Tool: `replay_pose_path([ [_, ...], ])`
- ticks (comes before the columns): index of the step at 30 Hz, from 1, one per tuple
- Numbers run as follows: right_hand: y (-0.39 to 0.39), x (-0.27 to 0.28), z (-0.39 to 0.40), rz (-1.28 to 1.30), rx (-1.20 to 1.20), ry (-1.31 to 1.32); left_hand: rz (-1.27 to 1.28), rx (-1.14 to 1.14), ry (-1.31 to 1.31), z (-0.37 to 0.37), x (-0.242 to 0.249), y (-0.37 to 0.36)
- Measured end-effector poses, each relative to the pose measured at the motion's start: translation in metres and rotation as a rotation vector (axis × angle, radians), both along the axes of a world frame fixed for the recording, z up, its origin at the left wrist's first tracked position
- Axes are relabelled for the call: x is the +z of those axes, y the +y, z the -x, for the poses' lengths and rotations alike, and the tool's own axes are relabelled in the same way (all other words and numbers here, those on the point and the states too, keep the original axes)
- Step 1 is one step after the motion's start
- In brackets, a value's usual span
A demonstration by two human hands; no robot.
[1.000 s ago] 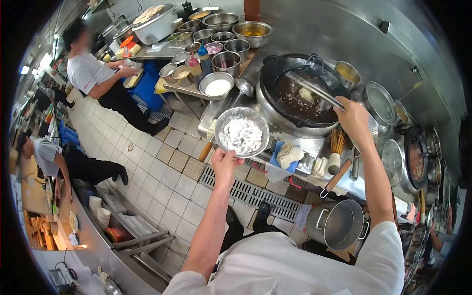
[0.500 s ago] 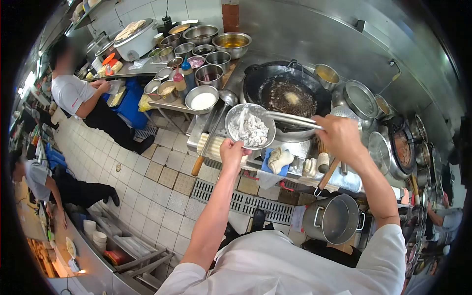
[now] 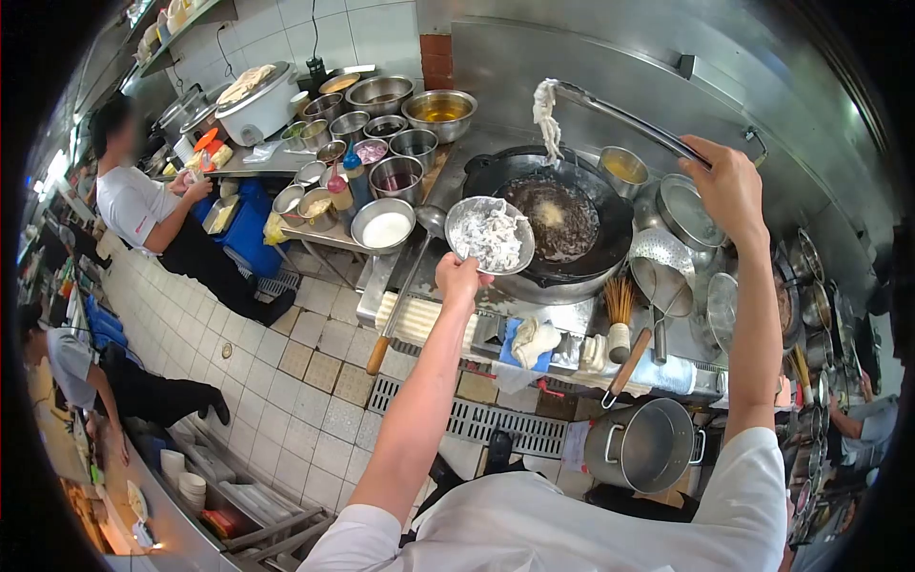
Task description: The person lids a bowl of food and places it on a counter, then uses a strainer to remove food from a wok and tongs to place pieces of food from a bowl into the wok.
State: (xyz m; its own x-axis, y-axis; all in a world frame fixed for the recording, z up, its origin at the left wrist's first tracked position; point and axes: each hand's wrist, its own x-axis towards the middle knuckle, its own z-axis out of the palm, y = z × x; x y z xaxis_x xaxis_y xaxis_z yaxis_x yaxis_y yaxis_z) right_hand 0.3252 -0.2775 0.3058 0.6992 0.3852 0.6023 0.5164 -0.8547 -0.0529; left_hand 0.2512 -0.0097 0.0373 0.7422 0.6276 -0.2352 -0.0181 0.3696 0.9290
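My left hand [image 3: 459,276] grips the near rim of a metal bowl [image 3: 456,250] holding white, flour-coated strips [image 3: 488,234]. The bowl is just left of a black wok [image 3: 481,181] of dark bubbling oil, in which one pale piece [image 3: 550,214] floats. My right hand [image 3: 732,186] is closed round the end of long metal tongs [image 3: 634,116], raised above the wok. In the tips of the tongs hangs a white coated strip [image 3: 547,119], over the wok's far side. I cannot make out what kind of food the strips are.
Left of the wok lies a long-handled ladle [image 3: 432,221], beside a bowl of white liquid [image 3: 385,227] and several ingredient bowls. A perforated strainer [image 3: 658,272], a bamboo brush [image 3: 620,310] and a folded cloth [image 3: 534,341] are at the right and front. Co-workers [image 3: 133,205] stand at the left.
My right hand has lifted the tongs from the bowl, up and away over the wok, with a coated strip in them. The bowl in my left hand has shifted slightly.
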Motion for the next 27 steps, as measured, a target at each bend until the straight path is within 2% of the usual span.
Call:
replay_pose_path([
  [2, 0.003, -0.01, -0.018, 0.046, -0.025, -0.03, -0.013, 0.0, 0.025, -0.001, -0.003, 0.002],
  [3, 0.012, -0.013, -0.015, 0.068, -0.042, 0.061, -0.007, 0.012, -0.011, -0.001, -0.005, 0.002],
  [4, 0.02, -0.028, -0.029, 0.097, -0.044, 0.031, 0.0, 0.026, -0.047, 0.0, -0.006, 0.002],
  [5, 0.029, -0.041, -0.038, 0.156, -0.085, 0.161, -0.002, 0.026, -0.045, 0.001, -0.007, 0.003],
  [7, 0.043, -0.084, -0.067, 0.281, -0.141, 0.187, -0.002, 0.017, -0.05, 0.003, -0.008, 0.005],
  [9, 0.052, -0.127, -0.082, 0.236, -0.104, 0.199, 0.011, 0.005, -0.058, 0.009, -0.005, 0.006],
  [11, 0.053, -0.139, -0.077, 0.233, -0.096, 0.186, 0.031, -0.005, -0.068, 0.014, -0.002, 0.008],
  [13, 0.05, -0.128, -0.052, 0.067, -0.033, 0.166, 0.051, -0.035, -0.076, 0.022, -0.006, 0.012],
  [19, 0.029, -0.072, 0.021, 0.215, 0.136, 0.392, 0.06, 0.067, -0.145, 0.029, 0.003, 0.002],
  [22, 0.033, -0.082, 0.037, 0.323, 0.147, 0.362, 0.046, 0.076, -0.169, 0.026, 0.008, -0.009],
  [24, 0.026, -0.089, 0.033, 0.299, 0.197, 0.295, 0.076, 0.075, -0.2, 0.022, 0.008, -0.013],
  [26, 0.022, -0.073, 0.035, 0.115, 0.15, 0.279, 0.125, 0.062, -0.139, 0.013, 0.003, -0.012],
  [27, 0.018, -0.061, 0.036, 0.101, 0.129, 0.226, 0.125, 0.061, -0.141, 0.011, 0.002, -0.011],
])
